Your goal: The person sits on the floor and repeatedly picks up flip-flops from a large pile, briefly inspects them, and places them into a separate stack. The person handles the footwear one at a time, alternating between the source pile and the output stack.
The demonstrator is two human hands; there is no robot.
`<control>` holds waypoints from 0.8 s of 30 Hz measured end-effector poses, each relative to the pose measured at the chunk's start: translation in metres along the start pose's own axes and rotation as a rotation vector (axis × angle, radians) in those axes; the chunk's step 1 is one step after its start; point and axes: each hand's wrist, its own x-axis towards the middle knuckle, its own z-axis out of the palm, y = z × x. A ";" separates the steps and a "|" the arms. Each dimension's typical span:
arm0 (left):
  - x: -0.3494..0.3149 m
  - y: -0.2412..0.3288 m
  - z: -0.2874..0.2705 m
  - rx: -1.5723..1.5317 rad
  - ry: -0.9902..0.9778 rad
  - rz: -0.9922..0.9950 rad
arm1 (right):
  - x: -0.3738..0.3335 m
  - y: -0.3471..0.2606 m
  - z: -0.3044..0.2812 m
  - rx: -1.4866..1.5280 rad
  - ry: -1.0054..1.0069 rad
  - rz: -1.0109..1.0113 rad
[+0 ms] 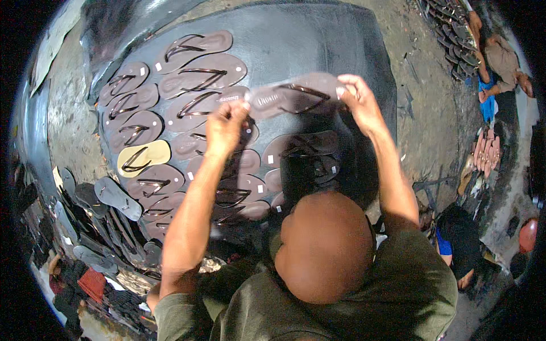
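Note:
A brown flip-flop (319, 84) with a dark, shiny strap is held level above the dark sheet (341, 40). My left hand (226, 126) pinches its left end between thumb and fingertips. At the other end, my right hand (359, 104) grips the sole's edge, thumb on top. Below and left of my hands, brown flip-flops (207, 74) lie in rough columns, several with small white stickers. A yellow flip-flop (153, 152) stands out in the left column. Some flip-flops (310, 142) nearer my body are in shadow or partly hidden by my arms.
Dark grey soles (118, 199) lie heaped at the lower left. More dark footwear (449, 40) is piled at the upper right, beside another person (503, 62). A bundle of pinkish pieces (487, 150) rests on the floor at the right. Black sheeting (122, 28) bunches at the upper left.

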 end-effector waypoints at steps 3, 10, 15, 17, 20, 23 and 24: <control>-0.007 -0.045 0.031 0.146 0.003 -0.029 | -0.015 0.059 -0.015 0.017 -0.054 0.178; -0.012 -0.062 0.039 0.340 0.104 -0.125 | -0.026 0.104 -0.006 -0.092 -0.038 0.228; -0.009 -0.058 0.041 0.428 0.093 0.063 | -0.033 0.104 -0.003 -0.152 -0.016 0.081; -0.006 -0.065 0.041 0.413 0.025 0.063 | -0.033 0.093 -0.003 -0.502 0.034 0.023; 0.006 -0.077 0.042 0.717 0.066 0.005 | -0.020 0.071 0.003 -0.855 0.033 -0.129; 0.016 -0.069 0.042 0.983 -0.094 -0.024 | -0.011 0.058 -0.003 -1.111 0.004 -0.289; 0.018 -0.066 0.033 0.957 -0.125 0.022 | -0.008 0.063 -0.010 -1.043 -0.114 -0.384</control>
